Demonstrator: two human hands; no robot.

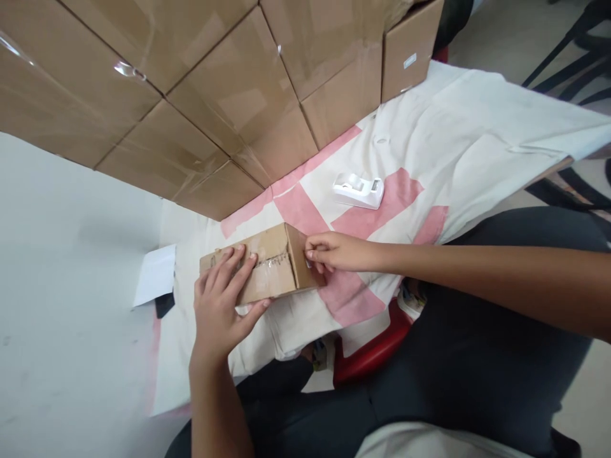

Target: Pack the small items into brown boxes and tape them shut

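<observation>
A small cardboard box [272, 280] lies on the cloth-covered table, with clear tape and a torn, dark-marked seam along its top. My left hand [222, 296] rests on it with fingers spread over the top and the thumb along the near edge. At the box's right end, my right hand [334, 251] has its fingers curled and thumb pressed in against the end face. A bit of white shows by those fingertips; what they pinch is too small to make out. Behind the box, a white tape dispenser [359, 191] sits on the cloth, apart from both hands.
Large taped cardboard cartons [233, 83] are stacked along the back. A white wall [71, 305] bounds the left side, near a white card [156, 273] with a black object [165, 305] under it. The cloth [429, 146] has pink patches. A red stool [372, 350] shows below the table edge.
</observation>
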